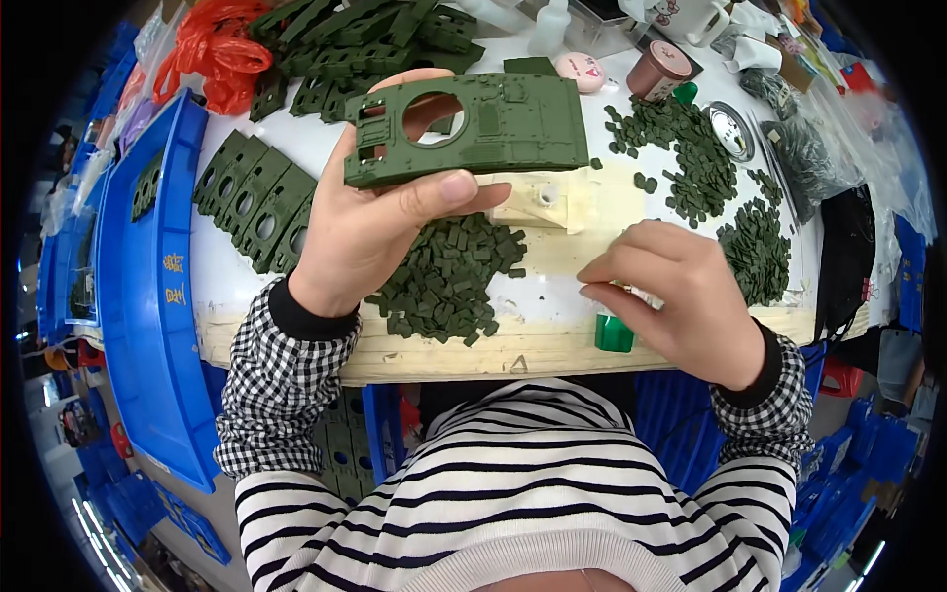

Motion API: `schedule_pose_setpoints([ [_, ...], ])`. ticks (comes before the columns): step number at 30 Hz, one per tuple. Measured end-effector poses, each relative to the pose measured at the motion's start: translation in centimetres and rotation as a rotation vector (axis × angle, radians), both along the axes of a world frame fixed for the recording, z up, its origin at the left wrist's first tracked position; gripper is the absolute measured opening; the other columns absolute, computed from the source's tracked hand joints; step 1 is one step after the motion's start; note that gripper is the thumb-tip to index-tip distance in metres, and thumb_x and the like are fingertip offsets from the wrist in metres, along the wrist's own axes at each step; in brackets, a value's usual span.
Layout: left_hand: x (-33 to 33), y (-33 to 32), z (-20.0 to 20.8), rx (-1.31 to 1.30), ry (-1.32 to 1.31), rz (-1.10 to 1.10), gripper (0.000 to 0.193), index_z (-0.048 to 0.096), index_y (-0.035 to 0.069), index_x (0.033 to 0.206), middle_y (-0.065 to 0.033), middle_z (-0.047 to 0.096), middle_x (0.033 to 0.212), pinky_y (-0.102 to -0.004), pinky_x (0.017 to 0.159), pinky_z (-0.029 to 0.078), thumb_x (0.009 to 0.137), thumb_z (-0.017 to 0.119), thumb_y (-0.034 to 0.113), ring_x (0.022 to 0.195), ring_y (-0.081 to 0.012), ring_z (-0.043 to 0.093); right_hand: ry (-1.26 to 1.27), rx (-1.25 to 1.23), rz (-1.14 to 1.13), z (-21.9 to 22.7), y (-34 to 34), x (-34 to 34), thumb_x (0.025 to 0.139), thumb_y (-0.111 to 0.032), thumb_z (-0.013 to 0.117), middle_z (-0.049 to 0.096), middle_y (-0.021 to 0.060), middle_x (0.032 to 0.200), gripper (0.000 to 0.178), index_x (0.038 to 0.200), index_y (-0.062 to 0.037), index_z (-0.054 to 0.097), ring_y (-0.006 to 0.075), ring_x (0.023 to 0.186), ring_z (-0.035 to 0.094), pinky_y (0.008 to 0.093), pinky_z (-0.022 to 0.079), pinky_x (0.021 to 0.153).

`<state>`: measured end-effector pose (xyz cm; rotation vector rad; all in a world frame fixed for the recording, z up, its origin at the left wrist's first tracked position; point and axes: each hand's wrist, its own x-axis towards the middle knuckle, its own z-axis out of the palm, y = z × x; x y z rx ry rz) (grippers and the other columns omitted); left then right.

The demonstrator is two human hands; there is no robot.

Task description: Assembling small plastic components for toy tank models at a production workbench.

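My left hand [380, 212] holds up a dark green plastic toy tank hull [523, 123], its thumb along the near side and its fingers behind. The hull has a large round hole, through which fingers show. My right hand [681, 286] is closed in a pinch above the table's front edge; what it pinches, if anything, I cannot make out. Just under its fingers stands a small green container [614, 333], partly covered by the hand. Between my hands lies a heap of small green rectangular pieces [444, 281]. A pale taped block with a small round fitting [546, 197] sits behind them.
More hulls lie in a row [247, 197] at left and in a pile [365, 49] at the back. Loose small green parts [700, 168] spread at right, beside a round metal lid [730, 131]. A blue crate [158, 296] flanks the table's left edge, near a red plastic bag [212, 59].
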<state>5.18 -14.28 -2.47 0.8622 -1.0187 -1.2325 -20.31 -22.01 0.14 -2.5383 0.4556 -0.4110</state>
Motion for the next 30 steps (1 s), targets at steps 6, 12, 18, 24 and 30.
schedule_pose_setpoints([
  [6, 0.3, -0.1, -0.2, -0.032, -0.059, 0.052, 0.065, 0.034, 0.005, 0.146, -0.013, 0.052, 0.137, -0.0415, 0.098, 0.055, 0.089, 0.066, 0.005, 0.123, -0.0246, 0.056, 0.189, -0.091, 0.007, -2.4, 1.7, 3.5, 0.086, -0.014, 0.067, 0.061, 0.0114, 0.08, 0.013, 0.089, -0.003, 0.063, 0.0326, 0.071, 0.063, 0.0416, 0.051, 0.062],
  [12, 0.1, -0.2, -0.2, -0.046, -0.086, 0.055, 0.067, 0.034, 0.003, 0.145, -0.0146, 0.052, 0.136, -0.0414, 0.098, 0.055, 0.088, 0.068, 0.005, 0.12, -0.0257, 0.058, 0.342, -0.176, -0.022, -3.3, 2.4, 4.8, 0.087, -0.014, 0.065, 0.06, 0.0131, 0.083, 0.016, 0.09, -0.0006, 0.056, 0.0331, 0.07, 0.064, 0.0424, 0.051, 0.061],
  [18, -0.1, -0.1, -0.2, -0.06, -0.083, 0.069, 0.068, 0.034, 0.002, 0.145, -0.0153, 0.052, 0.136, -0.0412, 0.097, 0.056, 0.087, 0.069, 0.005, 0.119, -0.0257, 0.059, 0.312, -0.157, 0.001, -3.6, 2.5, 5.2, 0.088, -0.013, 0.063, 0.059, 0.0138, 0.082, 0.015, 0.089, -0.0006, 0.054, 0.0336, 0.069, 0.064, 0.0425, 0.052, 0.059],
  [24, 0.1, -0.2, -0.1, -0.057, -0.104, 0.075, 0.067, 0.034, 0.002, 0.144, -0.0153, 0.052, 0.135, -0.041, 0.097, 0.056, 0.087, 0.069, 0.006, 0.119, -0.0254, 0.059, 0.301, -0.156, -0.026, -3.7, 2.7, 5.6, 0.088, -0.013, 0.063, 0.059, 0.0142, 0.082, 0.017, 0.089, 0.0004, 0.053, 0.0344, 0.068, 0.064, 0.0431, 0.051, 0.06],
  [30, 0.0, -0.2, -0.1, -0.053, -0.071, 0.086, 0.067, 0.034, 0.003, 0.145, -0.0146, 0.052, 0.136, -0.0406, 0.097, 0.056, 0.087, 0.069, 0.006, 0.119, -0.0252, 0.059, 0.283, -0.088, -0.079, -1.8, 2.5, 3.7, 0.087, -0.017, 0.068, 0.059, 0.0128, 0.087, 0.023, 0.096, -0.0021, 0.053, 0.0334, 0.068, 0.063, 0.0412, 0.05, 0.06],
])
